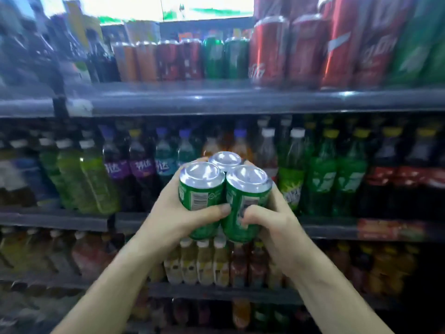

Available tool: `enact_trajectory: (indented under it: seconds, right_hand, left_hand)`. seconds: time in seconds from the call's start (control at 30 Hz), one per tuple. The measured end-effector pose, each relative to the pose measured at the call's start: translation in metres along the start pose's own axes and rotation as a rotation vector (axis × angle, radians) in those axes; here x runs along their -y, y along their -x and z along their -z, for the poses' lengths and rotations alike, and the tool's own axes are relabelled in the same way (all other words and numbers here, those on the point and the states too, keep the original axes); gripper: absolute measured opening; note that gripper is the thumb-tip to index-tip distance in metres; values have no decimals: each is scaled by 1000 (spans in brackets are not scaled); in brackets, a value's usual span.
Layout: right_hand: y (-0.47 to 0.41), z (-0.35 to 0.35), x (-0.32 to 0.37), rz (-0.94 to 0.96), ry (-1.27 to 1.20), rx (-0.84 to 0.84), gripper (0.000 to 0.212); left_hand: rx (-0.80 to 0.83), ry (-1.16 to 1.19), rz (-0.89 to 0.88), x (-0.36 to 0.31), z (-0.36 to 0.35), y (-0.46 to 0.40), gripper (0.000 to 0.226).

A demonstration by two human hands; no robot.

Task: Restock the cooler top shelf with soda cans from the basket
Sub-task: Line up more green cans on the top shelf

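Person is standing at the open cooler, holding three green soda cans (225, 189) bunched together upright, in front of the bottle shelf and below the top shelf (240, 100). Left hand (173, 213) is wrapping the left can, thumb across its front; right hand (272, 218) is curling round the right can. Third can is wedged behind, between both. Top shelf is already carrying green cans (225, 57) and red cans (289, 51). Judging: load in transit, not yet placed. Basket not in view, so remaining stock unknown.
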State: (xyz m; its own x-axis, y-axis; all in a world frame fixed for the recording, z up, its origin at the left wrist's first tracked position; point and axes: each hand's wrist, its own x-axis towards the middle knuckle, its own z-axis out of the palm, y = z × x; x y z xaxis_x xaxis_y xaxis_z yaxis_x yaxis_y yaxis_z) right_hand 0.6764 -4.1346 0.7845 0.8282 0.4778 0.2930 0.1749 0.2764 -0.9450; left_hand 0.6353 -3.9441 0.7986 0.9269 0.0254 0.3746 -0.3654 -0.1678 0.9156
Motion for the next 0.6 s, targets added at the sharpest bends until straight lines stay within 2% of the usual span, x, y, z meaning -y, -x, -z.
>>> enact_trajectory:
  seconds: [0.23, 0.4, 0.5, 0.6]
  right_hand:
    - [-46, -8, 100, 169, 80, 60, 71]
    - [-96, -30, 153, 228, 89, 87, 63]
    - [-128, -46, 176, 240, 128, 133, 43]
    - [-163, -54, 190, 205, 93, 200, 31]
  left_hand:
    - [-35, -30, -226, -90, 12, -46, 66]
    - [-68, -39, -290, -125, 43, -93, 64]
    - [-48, -77, -311, -141, 68, -126, 48]
    - [-41, -77, -301, -150, 89, -160, 47]
